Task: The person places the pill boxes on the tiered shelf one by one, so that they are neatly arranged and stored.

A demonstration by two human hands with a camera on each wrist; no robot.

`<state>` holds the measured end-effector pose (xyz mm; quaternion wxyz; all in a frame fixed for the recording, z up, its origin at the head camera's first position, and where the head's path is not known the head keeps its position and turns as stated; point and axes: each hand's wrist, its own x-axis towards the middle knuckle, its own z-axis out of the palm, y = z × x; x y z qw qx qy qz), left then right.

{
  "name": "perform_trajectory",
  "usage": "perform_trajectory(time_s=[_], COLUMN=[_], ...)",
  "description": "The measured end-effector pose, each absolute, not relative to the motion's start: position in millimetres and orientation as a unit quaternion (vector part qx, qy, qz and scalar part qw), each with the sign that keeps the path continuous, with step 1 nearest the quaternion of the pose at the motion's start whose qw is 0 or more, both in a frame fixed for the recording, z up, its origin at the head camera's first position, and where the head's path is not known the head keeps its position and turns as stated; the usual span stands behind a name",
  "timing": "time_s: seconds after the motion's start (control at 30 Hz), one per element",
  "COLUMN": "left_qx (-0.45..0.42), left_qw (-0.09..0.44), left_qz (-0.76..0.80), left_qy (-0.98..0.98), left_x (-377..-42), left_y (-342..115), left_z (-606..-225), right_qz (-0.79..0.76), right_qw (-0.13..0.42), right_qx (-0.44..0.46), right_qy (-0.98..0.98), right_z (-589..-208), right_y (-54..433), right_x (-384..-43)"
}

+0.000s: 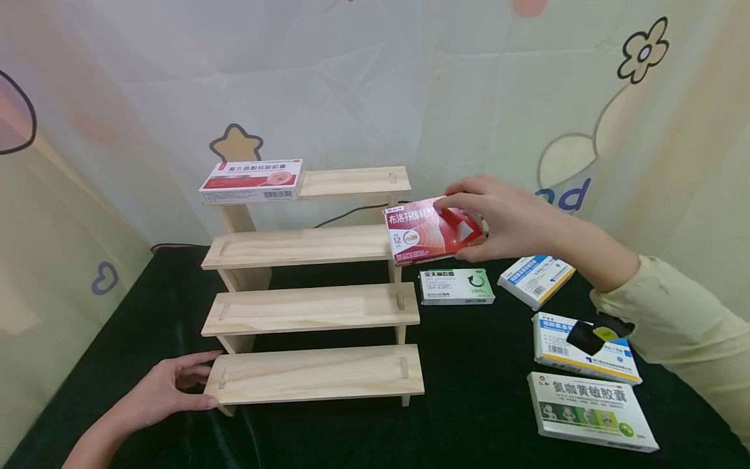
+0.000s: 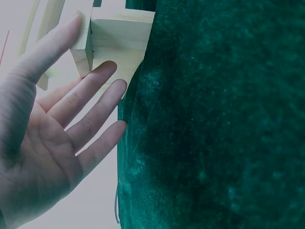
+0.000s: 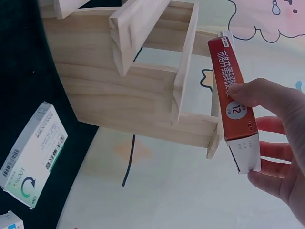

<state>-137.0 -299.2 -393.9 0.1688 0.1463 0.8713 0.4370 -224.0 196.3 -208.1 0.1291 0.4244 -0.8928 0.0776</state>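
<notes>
My right hand (image 1: pixel 498 212) pinches a red and pink medicine box (image 1: pixel 418 228) between thumb and fingers, to the right of the stepped wooden shelf (image 1: pixel 316 374) at second-tier height. The right wrist view shows the thumb on the side of this box (image 3: pixel 233 100), apart from the topmost board's end. At the left end of the lowest step, my left hand (image 1: pixel 161 394) holds the board, thumb at the front corner and index finger at the back. Its other fingers (image 2: pixel 97 112) are spread. A white and red medicine box (image 1: pixel 252 182) lies on the top tier's left.
A green and white box (image 1: pixel 457 288) lies right of the shelf. Farther right are a blue and white box (image 1: pixel 536 280), a second such box (image 1: pixel 556 339) and a larger green-pictured box (image 1: pixel 592 410), all on dark green cloth (image 1: pixel 469 404). A printed curtain (image 1: pixel 363 85) hangs behind.
</notes>
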Motion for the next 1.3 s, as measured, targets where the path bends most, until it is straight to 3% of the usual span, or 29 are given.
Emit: perform_trajectory(time_s=[1.3], left_qx=[0.143], left_qw=[0.149], left_qz=[0.422], left_qy=[0.883], left_x=[-133], left_y=[-297], left_z=[-394], right_qz=[0.130], right_qw=[0.145], right_qx=[0.404], right_qy=[-0.894], right_z=[-182], right_y=[147], right_x=[-262])
